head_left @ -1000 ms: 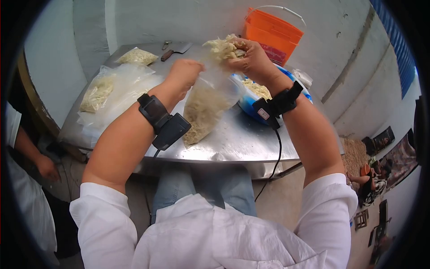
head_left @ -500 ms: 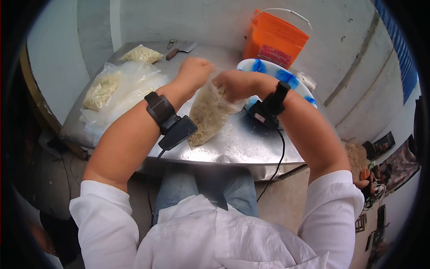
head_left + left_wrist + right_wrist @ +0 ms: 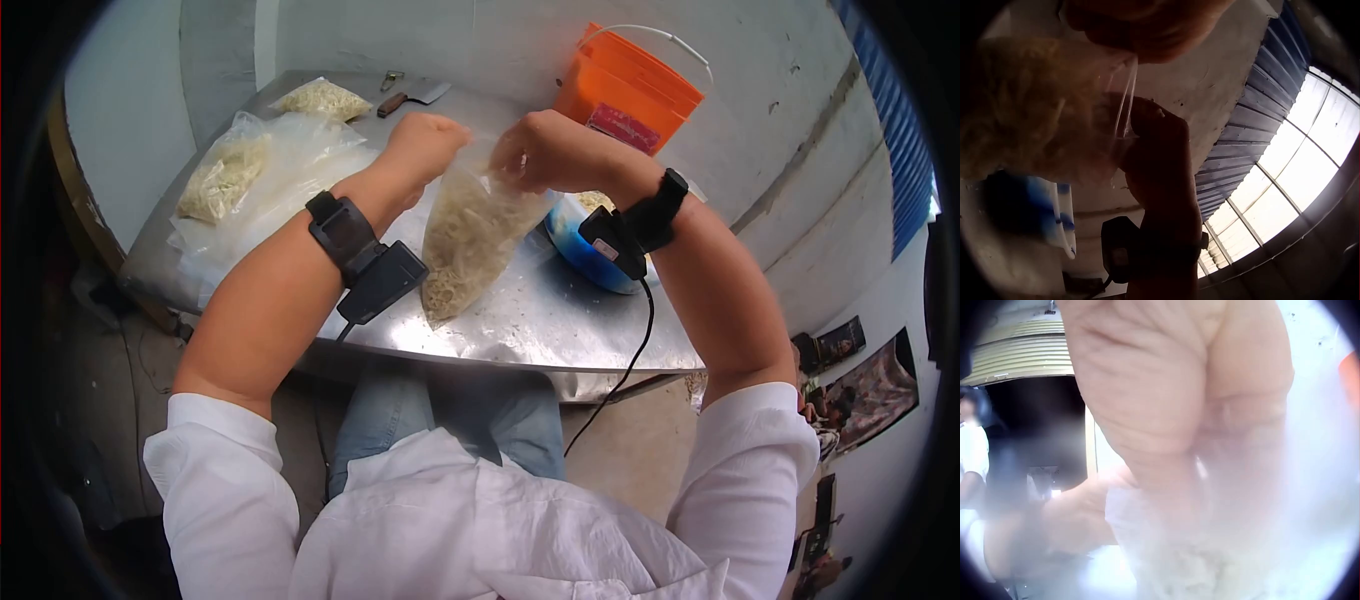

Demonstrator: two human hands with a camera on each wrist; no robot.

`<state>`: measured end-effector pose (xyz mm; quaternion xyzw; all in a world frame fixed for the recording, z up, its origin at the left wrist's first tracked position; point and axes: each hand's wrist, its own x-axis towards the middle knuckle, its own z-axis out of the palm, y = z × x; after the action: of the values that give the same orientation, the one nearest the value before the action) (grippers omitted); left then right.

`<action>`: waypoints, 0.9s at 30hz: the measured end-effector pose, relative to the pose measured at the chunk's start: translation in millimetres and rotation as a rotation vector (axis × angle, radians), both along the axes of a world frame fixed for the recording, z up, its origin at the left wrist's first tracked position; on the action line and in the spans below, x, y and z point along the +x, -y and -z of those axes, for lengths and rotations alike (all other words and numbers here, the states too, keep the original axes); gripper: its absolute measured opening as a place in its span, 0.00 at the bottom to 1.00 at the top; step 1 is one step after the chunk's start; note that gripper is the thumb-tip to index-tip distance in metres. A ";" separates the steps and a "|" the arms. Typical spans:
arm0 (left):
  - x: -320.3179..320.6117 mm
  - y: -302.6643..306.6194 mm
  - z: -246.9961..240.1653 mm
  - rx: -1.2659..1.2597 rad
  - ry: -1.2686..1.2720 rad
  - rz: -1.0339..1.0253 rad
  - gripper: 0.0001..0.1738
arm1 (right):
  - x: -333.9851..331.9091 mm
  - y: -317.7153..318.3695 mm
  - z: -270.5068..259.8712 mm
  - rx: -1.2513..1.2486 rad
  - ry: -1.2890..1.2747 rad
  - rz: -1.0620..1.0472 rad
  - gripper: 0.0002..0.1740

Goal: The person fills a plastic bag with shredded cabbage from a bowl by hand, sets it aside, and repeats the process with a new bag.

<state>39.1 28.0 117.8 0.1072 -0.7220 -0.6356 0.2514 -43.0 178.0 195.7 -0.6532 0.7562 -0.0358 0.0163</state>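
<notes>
A clear plastic bag (image 3: 475, 245) filled with pale yellowish shreds hangs between the hands above the metal table, its lower corner close over the tabletop. My left hand (image 3: 425, 148) grips the bag's rim at the upper left. At the right side of the mouth, my right hand (image 3: 535, 155) pinches the plastic with curled fingers. From the left wrist view, the right hand (image 3: 1157, 147) is at the bag's edge, its fingertips partly behind the film. Under the right wrist sits a blue-and-white basin (image 3: 590, 258) with shreds in it, mostly hidden by the forearm.
Flat plastic bags (image 3: 305, 150) lie at the table's left, near a filled bag (image 3: 225, 180) and another filled bag (image 3: 320, 98). A cleaver (image 3: 430, 93) lies at the back. An orange bucket (image 3: 630, 90) stands at the back right. The metal table's (image 3: 560, 345) front edge faces my legs.
My right hand carried a clump of shreds over to the bag and lowered it into the mouth. It has now come up to the rim without the clump. The left hand stays at the rim.
</notes>
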 end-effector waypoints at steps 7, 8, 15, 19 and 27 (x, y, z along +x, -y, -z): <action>-3.0 -7.1 5.7 0.000 -0.070 0.037 0.09 | -8.9 34.6 61.8 -0.255 -0.052 -0.067 0.08; -2.1 -6.0 6.0 -0.001 -0.064 0.036 0.09 | -8.0 34.7 59.2 -0.178 -0.019 0.020 0.07; -0.5 7.8 4.5 0.081 -0.014 0.052 0.08 | 6.6 17.1 2.2 -0.066 0.265 0.081 0.11; 3.9 8.9 2.7 0.055 0.011 0.095 0.08 | -4.8 25.3 33.1 0.002 -0.088 -0.084 0.10; 7.4 14.4 8.1 0.278 -0.061 0.109 0.09 | -18.2 -18.1 -26.4 -0.387 0.451 0.123 0.12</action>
<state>46.5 13.7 109.7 0.0821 -0.6236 -0.7453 0.2211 -61.2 196.1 222.2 -0.5725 0.7509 -0.3243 0.0567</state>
